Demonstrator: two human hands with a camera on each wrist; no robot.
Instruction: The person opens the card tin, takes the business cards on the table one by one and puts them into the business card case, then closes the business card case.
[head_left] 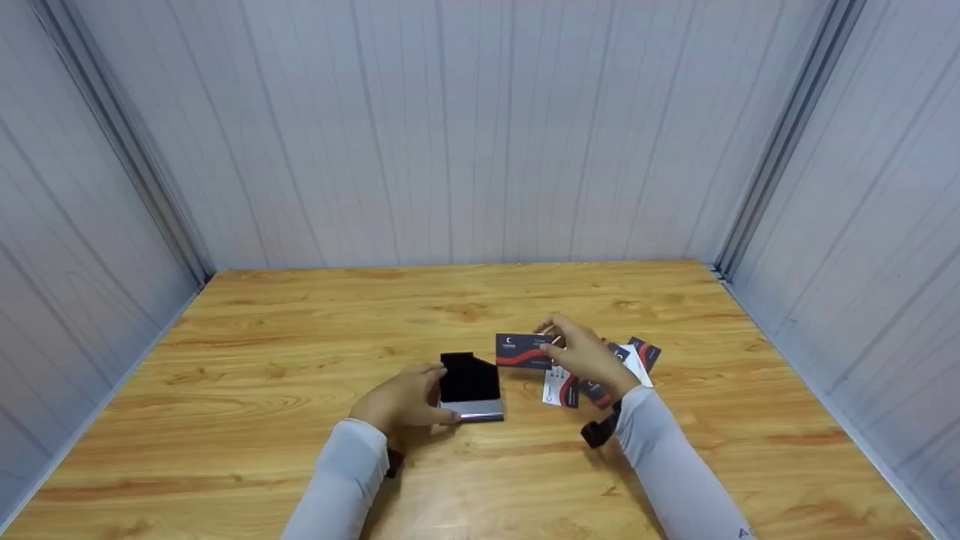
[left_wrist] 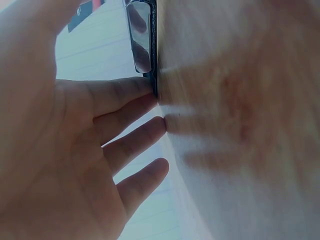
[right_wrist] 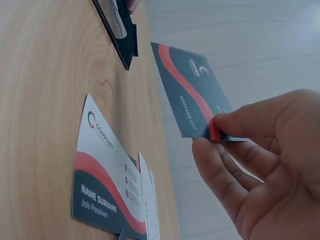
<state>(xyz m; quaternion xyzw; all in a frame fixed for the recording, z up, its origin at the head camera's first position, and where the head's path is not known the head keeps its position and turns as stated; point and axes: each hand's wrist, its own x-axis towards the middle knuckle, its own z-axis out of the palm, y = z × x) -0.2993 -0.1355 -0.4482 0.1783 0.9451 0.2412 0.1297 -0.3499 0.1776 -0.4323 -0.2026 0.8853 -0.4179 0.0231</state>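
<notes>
A business card holder (head_left: 471, 379) with a black inside and a silver front band lies open on the table. My left hand (head_left: 401, 397) holds its left side, thumb at the front edge and fingers toward the back. In the left wrist view, fingertips touch the tabletop beside the holder's shiny edge (left_wrist: 142, 37). To the right, my right hand (head_left: 589, 356) pinches a dark business card (right_wrist: 187, 92) with a red wave by one end, thumb on its printed face. That card is raised above the table, just right of the holder.
Several loose business cards (head_left: 559, 386), white and dark with red waves, lie spread and overlapping under and beside the right hand. The wooden table (head_left: 300, 322) meets pale panel walls (head_left: 465, 150) at the back and both sides.
</notes>
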